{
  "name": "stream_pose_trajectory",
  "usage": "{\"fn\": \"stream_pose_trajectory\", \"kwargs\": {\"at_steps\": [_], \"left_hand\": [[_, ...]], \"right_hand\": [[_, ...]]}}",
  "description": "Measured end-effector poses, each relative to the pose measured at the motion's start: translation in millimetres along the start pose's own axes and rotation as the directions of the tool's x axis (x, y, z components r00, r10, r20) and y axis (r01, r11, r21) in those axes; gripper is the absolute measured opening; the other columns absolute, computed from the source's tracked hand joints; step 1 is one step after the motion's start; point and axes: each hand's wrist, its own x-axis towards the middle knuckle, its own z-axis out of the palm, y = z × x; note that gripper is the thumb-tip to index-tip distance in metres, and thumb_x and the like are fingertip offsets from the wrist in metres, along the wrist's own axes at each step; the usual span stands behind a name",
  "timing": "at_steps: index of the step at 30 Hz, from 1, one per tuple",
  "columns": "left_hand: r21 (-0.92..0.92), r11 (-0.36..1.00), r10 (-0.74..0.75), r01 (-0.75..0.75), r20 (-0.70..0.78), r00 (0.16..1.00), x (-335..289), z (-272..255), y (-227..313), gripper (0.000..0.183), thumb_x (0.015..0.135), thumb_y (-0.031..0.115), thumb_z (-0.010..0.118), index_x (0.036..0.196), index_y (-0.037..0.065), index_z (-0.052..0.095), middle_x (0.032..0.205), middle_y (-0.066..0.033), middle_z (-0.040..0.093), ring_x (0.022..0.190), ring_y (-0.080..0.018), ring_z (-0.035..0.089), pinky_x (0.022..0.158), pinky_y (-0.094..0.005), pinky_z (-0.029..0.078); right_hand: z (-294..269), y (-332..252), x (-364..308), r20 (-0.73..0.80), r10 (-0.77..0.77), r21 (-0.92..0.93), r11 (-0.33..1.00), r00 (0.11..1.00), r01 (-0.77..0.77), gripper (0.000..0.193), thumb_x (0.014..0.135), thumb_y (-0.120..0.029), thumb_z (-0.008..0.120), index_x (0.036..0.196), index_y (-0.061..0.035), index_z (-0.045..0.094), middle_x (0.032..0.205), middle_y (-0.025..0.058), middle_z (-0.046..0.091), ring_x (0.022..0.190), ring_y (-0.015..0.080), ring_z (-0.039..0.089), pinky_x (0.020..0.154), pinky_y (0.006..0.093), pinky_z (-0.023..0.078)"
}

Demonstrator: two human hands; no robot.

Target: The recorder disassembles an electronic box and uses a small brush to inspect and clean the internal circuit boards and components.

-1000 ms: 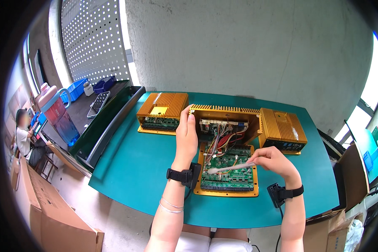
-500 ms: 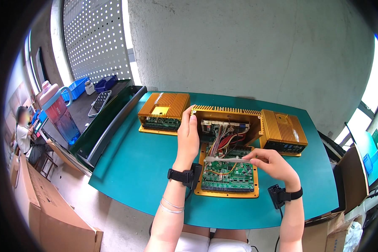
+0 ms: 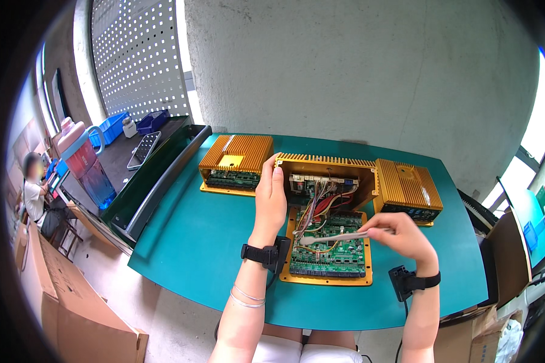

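Note:
A gold finned metal housing [image 3: 339, 158] stands tilted up on its edge, its open inside facing me. My left hand [image 3: 271, 196] grips its left side, thumb along the near edge. Bundled coloured wires [image 3: 321, 202] run from the housing down to a green circuit board [image 3: 339, 259] on a gold base plate [image 3: 327, 280]. My right hand [image 3: 396, 235] pinches the end of a slim light-grey brush [image 3: 339, 238]. The brush slants left over the board, its wider pale head near the wires at the board's left; whether it touches cannot be made out.
Similar gold finned units stand at the left [image 3: 236, 157] and right [image 3: 409, 187] of the green table [image 3: 224, 242]. A dark side bench holds a pink-blue bottle [image 3: 86, 163], blue bins [image 3: 112, 128] and a phone-like device [image 3: 144, 150]. A person [image 3: 36, 193] sits far left. Cardboard boxes [image 3: 79, 302] lie below.
The brush head has moved slightly toward me and right, down the board, and the brush now slants more. My right hand has shifted a little. My left hand and the housing stay put.

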Motion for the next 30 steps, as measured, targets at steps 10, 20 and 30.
{"fn": "stream_pose_trajectory", "kwargs": {"at_steps": [10, 20, 30], "left_hand": [[-0.003, 1.000, 0.030, -0.030, -0.014, 0.999, -0.6, 1.3, -4.1, 0.038, 0.105, 0.022, 0.034, 0.135, 0.002, 0.046, 0.126, -0.0152, 0.057, 0.117, -0.0227, 0.053, 0.101, -0.0316, 0.038], [0.001, 1.000, 0.022, -0.022, -0.013, 1.000, 0.4, 0.7, -1.3, 0.038, 0.105, 0.023, 0.034, 0.134, 0.002, 0.046, 0.127, -0.0154, 0.057, 0.117, -0.0234, 0.053, 0.102, -0.0325, 0.038], [-0.025, 0.998, -0.056, 0.056, 0.018, 0.998, -0.9, 0.4, -1.0, 0.042, 0.105, 0.026, 0.036, 0.137, 0.000, 0.045, 0.133, -0.0129, 0.052, 0.127, -0.0206, 0.045, 0.109, -0.0314, 0.030]], "right_hand": [[-25.1, 28.4, -2.7, -0.583, 0.067, 0.495, 0.819, 0.809, 0.289, 0.014, 0.095, -0.015, 0.061, 0.086, -0.0027, 0.060, 0.059, -0.0026, 0.049, 0.050, 0.0043, 0.044, 0.048, 0.0217, 0.035], [-10.0, 50.8, 15.1, -0.556, 0.140, 0.327, 0.943, 0.819, 0.061, 0.017, 0.098, -0.017, 0.056, 0.088, -0.0034, 0.054, 0.063, 0.0048, 0.061, 0.055, 0.0115, 0.059, 0.052, 0.0242, 0.050], [-0.7, 58.1, 20.5, -0.432, 0.122, 0.382, 0.922, 0.894, 0.059, 0.021, 0.100, -0.018, 0.052, 0.096, 0.0017, 0.057, 0.071, 0.0107, 0.066, 0.064, 0.0167, 0.066, 0.060, 0.0279, 0.055]]}}
